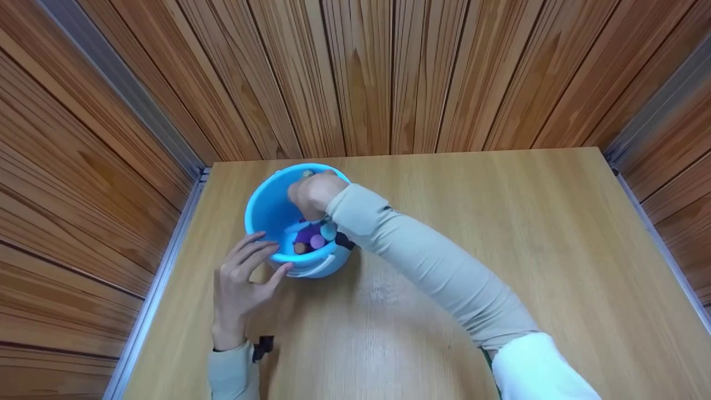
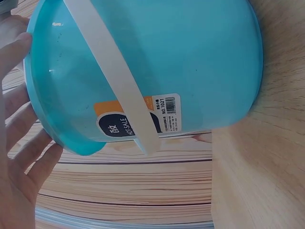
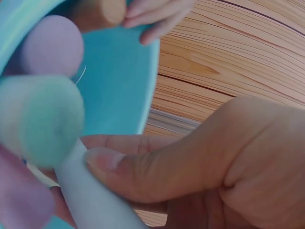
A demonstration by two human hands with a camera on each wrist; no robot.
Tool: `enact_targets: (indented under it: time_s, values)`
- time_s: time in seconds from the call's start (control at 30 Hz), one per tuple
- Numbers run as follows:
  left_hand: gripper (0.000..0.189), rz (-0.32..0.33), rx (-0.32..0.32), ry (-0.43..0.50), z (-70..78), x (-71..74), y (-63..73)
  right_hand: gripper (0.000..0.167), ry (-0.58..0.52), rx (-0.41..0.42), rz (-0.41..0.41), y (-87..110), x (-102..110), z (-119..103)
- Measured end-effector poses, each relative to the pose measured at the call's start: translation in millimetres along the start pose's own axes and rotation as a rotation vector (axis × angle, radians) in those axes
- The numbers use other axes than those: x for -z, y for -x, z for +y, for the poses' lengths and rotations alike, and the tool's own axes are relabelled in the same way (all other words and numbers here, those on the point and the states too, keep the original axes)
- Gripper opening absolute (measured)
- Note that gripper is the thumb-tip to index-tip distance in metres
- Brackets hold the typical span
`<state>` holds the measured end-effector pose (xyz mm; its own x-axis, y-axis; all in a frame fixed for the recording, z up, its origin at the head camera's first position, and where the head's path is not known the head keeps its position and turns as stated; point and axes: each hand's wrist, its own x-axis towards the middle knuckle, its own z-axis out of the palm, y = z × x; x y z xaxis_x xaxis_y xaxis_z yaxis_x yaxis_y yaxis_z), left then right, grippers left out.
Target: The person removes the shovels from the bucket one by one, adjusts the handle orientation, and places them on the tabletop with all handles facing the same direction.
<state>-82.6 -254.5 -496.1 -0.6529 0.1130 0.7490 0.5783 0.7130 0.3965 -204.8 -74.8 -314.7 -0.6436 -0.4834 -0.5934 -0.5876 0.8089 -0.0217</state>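
Note:
A blue plastic bucket (image 1: 261,205) stands on the table with several rounded, coloured pieces inside. My left hand (image 1: 244,283) holds its near-left rim, fingertips over the edge and thumb against the outside. Down inside the bucket, my right hand (image 1: 316,194) pinches a smooth white, tapered piece (image 3: 95,200) between thumb and fingers; its far end is out of view. Close to that thumb, in the right wrist view, are a pale green-ended cylinder (image 3: 50,121), a lilac round piece (image 3: 55,45) and a brown-ended piece (image 3: 112,12). A purple piece (image 1: 304,236) lies deeper in the bucket.
A white handle (image 2: 112,64) hangs across the bucket's outer side, over a printed label (image 2: 169,112). The wooden table (image 1: 500,239) has wood-panelled walls (image 1: 416,72) behind and at both sides, with metal rails (image 1: 161,289) along the side edges.

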Motion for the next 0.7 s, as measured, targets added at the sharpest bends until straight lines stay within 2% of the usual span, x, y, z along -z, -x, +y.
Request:
enact_targets:
  time_s: [0.07, 0.27, 0.37, 0.47, 0.7]
  values:
    - [0.05, -0.003, -0.006, -0.006, -0.1, -0.3, -0.2, 0.054, -0.021, 0.0, 0.018, 4.8, 1.7, 5.0]
    - [0.049, -0.007, 0.006, -0.004, 0.2, -0.6, 1.1, 0.04, -0.094, 0.008, 0.029, 20.2, 7.1, 21.1]
    - [0.048, -0.006, 0.019, 0.001, 0.9, -0.5, 2.1, 0.049, -0.11, 0.003, 0.028, 27.1, 8.7, 29.6]
    - [0.048, -0.009, 0.024, 0.006, 0.8, 0.2, 3.1, 0.052, -0.103, 0.01, 0.05, 31.0, 7.6, 39.8]
    - [0.049, -0.025, 0.023, 0.026, -1.5, 4.3, 3.9, 0.03, -0.165, 0.042, 0.073, 35.2, 0.3, 74.0]
